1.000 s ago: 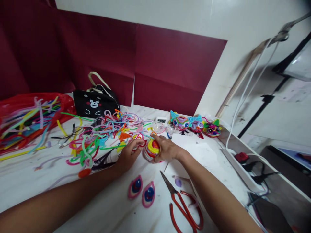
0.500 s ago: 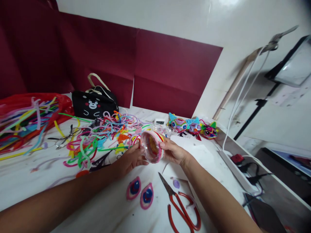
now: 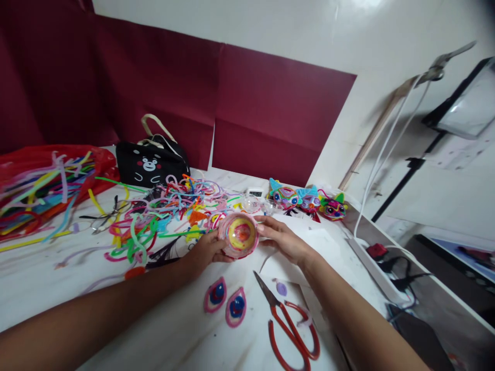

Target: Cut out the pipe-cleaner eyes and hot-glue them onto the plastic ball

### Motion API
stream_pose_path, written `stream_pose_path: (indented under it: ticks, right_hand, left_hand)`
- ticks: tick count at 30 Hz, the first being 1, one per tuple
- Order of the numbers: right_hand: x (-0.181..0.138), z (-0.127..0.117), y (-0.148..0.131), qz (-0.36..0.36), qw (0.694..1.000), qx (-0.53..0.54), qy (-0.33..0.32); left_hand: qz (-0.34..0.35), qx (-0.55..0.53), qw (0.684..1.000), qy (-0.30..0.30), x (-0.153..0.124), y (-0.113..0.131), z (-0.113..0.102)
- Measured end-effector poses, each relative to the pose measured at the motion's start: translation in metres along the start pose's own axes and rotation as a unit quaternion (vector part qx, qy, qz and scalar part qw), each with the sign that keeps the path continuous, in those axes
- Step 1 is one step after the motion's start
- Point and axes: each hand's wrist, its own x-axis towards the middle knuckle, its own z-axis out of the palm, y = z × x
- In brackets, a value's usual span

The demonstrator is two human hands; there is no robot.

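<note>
Between my two hands is a small round cup with a pink rim; its hollow inside shows yellow, orange and red rings. My left hand grips its left side, fingers curled below the rim. The fingertips of my right hand press on its right side. Below it on the table lie two teardrop-shaped eye pieces, a left one and a right one, pink-edged with blue centres. Red-handled scissors rest to their right, blades partly apart, near a small purple oval piece.
A tangle of pipe cleaners spreads left of centre, with more in a red bag. Behind stands a black bag. Colourful animal-face crafts sit at the back right, and a power strip lies on the right.
The cup has turned from facing sideways, with its clear side showing, so that its coloured inside now faces me. Both hands stay on it, and the right fingers have shifted along its side.
</note>
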Motion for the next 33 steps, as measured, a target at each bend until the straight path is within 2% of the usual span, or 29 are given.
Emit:
stream_pose_path:
  ticks: [4, 8, 14, 19, 26, 33]
  right_hand:
    - [-0.016, -0.014, 0.003, -0.017, 0.992, -0.089, 0.086]
    - [-0.043, -0.011, 0.009, -0.037, 0.974, -0.195, 0.112]
    - [-0.084, 0.033, 0.015, -0.060, 0.935, -0.347, 0.044]
    - [-0.085, 0.059, 0.022, -0.070, 0.875, -0.475, -0.065]
    - [-0.070, 0.068, 0.024, -0.076, 0.826, -0.539, -0.146]
    - [-0.067, 0.068, 0.017, -0.062, 0.814, -0.560, -0.143]
  left_hand:
    - [0.010, 0.022, 0.999, 0.026, -0.001, 0.003, 0.003]
    - [0.008, 0.040, 0.999, 0.031, -0.003, 0.002, 0.005]
    - [0.017, 0.045, 0.998, 0.029, -0.005, 0.001, 0.008]
    - [0.018, 0.034, 0.999, 0.016, -0.008, 0.002, 0.007]
    - [0.017, 0.019, 1.000, 0.007, -0.006, -0.001, 0.002]
    - [0.019, 0.013, 1.000, -0.007, -0.003, -0.004, -0.002]
